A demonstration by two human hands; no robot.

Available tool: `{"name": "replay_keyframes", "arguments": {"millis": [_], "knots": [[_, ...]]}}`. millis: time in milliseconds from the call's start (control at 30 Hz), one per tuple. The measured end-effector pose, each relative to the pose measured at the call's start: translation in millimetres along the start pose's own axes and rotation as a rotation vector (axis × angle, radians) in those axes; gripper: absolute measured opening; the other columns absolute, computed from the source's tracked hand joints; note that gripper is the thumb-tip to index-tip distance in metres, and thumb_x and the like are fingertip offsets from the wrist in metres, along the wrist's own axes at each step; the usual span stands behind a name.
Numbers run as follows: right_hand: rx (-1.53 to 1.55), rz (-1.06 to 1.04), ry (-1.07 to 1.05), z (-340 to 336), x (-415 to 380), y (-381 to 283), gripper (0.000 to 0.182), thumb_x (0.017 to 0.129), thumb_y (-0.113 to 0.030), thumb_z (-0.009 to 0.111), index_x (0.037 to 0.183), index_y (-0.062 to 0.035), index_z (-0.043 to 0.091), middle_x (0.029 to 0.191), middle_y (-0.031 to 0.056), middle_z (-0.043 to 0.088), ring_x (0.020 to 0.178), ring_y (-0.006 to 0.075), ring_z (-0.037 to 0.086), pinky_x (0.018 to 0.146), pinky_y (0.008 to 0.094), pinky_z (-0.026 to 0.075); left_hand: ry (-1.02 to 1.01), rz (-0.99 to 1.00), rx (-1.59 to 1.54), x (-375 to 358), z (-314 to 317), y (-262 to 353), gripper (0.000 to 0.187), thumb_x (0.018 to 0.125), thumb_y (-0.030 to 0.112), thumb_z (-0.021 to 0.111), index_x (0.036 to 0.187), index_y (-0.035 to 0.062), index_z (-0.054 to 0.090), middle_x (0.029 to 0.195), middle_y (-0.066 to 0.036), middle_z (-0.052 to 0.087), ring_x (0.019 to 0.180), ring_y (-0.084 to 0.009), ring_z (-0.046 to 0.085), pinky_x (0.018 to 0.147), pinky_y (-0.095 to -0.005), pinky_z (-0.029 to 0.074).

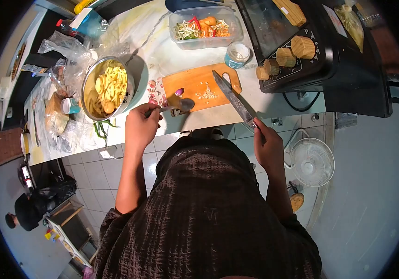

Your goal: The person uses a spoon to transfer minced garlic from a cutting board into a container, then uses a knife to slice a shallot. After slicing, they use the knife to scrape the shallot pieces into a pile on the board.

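Note:
My left hand (142, 126) is closed round the handle of a metal spoon (187, 104), whose bowl is over the lower left part of a wooden cutting board (185, 81). My right hand (268, 143) grips a large knife (232, 96); its blade slants up and left across the board's right side. Small chopped pale pieces (206, 92) lie mid-board. A small purple shallot (179, 91) is just above the spoon. Garlic or shallot pieces and peels (154, 92) lie at the board's left edge.
A metal bowl (86, 93) of cut yellow pieces stands left, beside plastic bags (65, 46) and green chillies (101, 129). Behind are a vegetable container (206, 44) and a small jar (237, 55). A black oven (320, 69) stands right. A fan (309, 162) and a distant person (26, 211) are also visible.

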State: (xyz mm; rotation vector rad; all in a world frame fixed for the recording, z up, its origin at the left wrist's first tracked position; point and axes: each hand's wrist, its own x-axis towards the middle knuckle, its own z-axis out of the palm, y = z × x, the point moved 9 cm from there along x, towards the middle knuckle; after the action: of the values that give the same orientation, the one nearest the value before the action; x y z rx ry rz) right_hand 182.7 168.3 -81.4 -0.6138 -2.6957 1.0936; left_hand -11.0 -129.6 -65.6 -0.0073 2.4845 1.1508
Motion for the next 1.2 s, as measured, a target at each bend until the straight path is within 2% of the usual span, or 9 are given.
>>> {"name": "replay_keyframes", "arguments": {"millis": [33, 67, 100, 200, 400, 700, 767, 1033, 1200], "knots": [[-0.042, 0.006, -0.009, -0.4, -4.1, 0.2, 0.029, 0.096, -0.012, 0.058, 0.124, -0.0067, 0.065, 0.077, 0.0143, 0.06, 0.067, 0.0293, 0.061, 0.062, 0.0399, 0.048, 0.01, 0.001, -0.053, 1.8, 2.1, -3.1, 0.025, 0.092, 0.011, 0.061, 0.106, -0.0069, 0.069, 0.076, -0.01, 0.07, 0.058, -0.0107, 0.06, 0.055, -0.0261, 0.048], [-0.042, 0.006, -0.015, -0.8, -8.6, 0.8, 0.029, 0.096, -0.012, 0.058, 0.124, -0.0067, 0.065, 0.077, 0.0143, 0.06, 0.067, 0.0293, 0.061, 0.062, 0.0399, 0.048, 0.022, 0.011, -0.004, 4.3, 2.1, -5.2, 0.024, 0.092, 0.015, 0.06, 0.103, -0.0025, 0.072, 0.076, -0.012, 0.073, 0.064, -0.0149, 0.069, 0.062, -0.0298, 0.052], [-0.02, -0.005, -0.007, -1.5, -13.1, 0.7, 0.031, 0.095, -0.011, 0.058, 0.125, -0.006, 0.064, 0.076, 0.0141, 0.059, 0.067, 0.0294, 0.061, 0.062, 0.0403, 0.048, 0.023, 0.007, -0.004, 6.8, 2.8, -7.6, 0.024, 0.092, 0.015, 0.06, 0.103, -0.0025, 0.072, 0.076, -0.012, 0.073, 0.064, -0.0149, 0.069, 0.062, -0.0298, 0.052], [0.009, -0.019, -0.015, 5.1, -26.8, 6.0, 0.034, 0.094, -0.008, 0.058, 0.127, -0.0049, 0.062, 0.076, 0.0142, 0.059, 0.069, 0.03, 0.06, 0.063, 0.0406, 0.048, 0.031, 0.045, 0.056, 7.9, 5.9, -6.0, 0.024, 0.092, 0.015, 0.06, 0.104, -0.0024, 0.072, 0.075, -0.011, 0.072, 0.062, -0.0129, 0.066, 0.06, -0.0285, 0.051], [0.059, -0.033, -0.035, 20.3, -32.6, -7.1, 0.036, 0.092, -0.004, 0.06, 0.128, -0.0037, 0.061, 0.085, 0.0182, 0.064, 0.077, 0.036, 0.062, 0.071, 0.0436, 0.051, -0.037, -0.007, -0.062, 8.0, 22.5, -12.7, 0.024, 0.092, 0.013, 0.06, 0.105, -0.0038, 0.071, 0.073, -0.009, 0.071, 0.057, -0.0107, 0.061, 0.056, -0.0272, 0.048], [0.102, -0.072, -0.006, 26.6, -34.2, -13.8, 0.037, 0.092, -0.004, 0.061, 0.128, -0.0028, 0.06, 0.087, 0.0179, 0.065, 0.077, 0.0351, 0.063, 0.071, 0.0423, 0.051, -0.083, -0.12, -0.364, 13.0, 53.6, -32.9, 0.017, 0.093, 0.006, 0.061, 0.102, -0.0059, 0.069, 0.075, -0.006, 0.067, 0.054, -0.0087, 0.054, 0.048, -0.0241, 0.041], [0.091, -0.074, -0.014, 25.6, -35.4, -16.3, 0.037, 0.092, -0.004, 0.061, 0.129, -0.003, 0.06, 0.086, 0.0175, 0.064, 0.077, 0.0349, 0.063, 0.07, 0.042, 0.051, -0.116, -0.142, -0.434, 14.6, 59.8, -38.7, 0.019, 0.093, 0.006, 0.06, 0.106, -0.0054, 0.068, 0.077, -0.006, 0.067, 0.054, -0.0091, 0.055, 0.048, -0.0237, 0.041], [-0.081, -0.055, 0.001, 16.6, -40.2, -23.9, 0.042, 0.092, -0.007, 0.063, 0.133, -0.0144, 0.06, 0.091, 0.0143, 0.06, 0.076, 0.0316, 0.063, 0.064, 0.0414, 0.052, -0.222, -0.162, -0.545, 16.9, 70.9, -49.8, 0.019, 0.095, 0.007, 0.059, 0.109, -0.0044, 0.067, 0.083, -0.005, 0.068, 0.06, -0.0093, 0.058, 0.055, -0.0226, 0.043], [-0.093, 0.007, -0.012, 13.7, -40.4, -17.4, 0.04, 0.092, -0.009, 0.065, 0.132, -0.0159, 0.063, 0.091, 0.012, 0.059, 0.074, 0.0278, 0.063, 0.063, 0.0384, 0.052, -0.248, -0.221, -0.655, 19.1, 74.1, -62.0, 0.018, 0.096, 0.006, 0.058, 0.107, -0.004, 0.068, 0.081, -0.005, 0.068, 0.06, -0.0095, 0.058, 0.054, -0.0226, 0.044]]}}
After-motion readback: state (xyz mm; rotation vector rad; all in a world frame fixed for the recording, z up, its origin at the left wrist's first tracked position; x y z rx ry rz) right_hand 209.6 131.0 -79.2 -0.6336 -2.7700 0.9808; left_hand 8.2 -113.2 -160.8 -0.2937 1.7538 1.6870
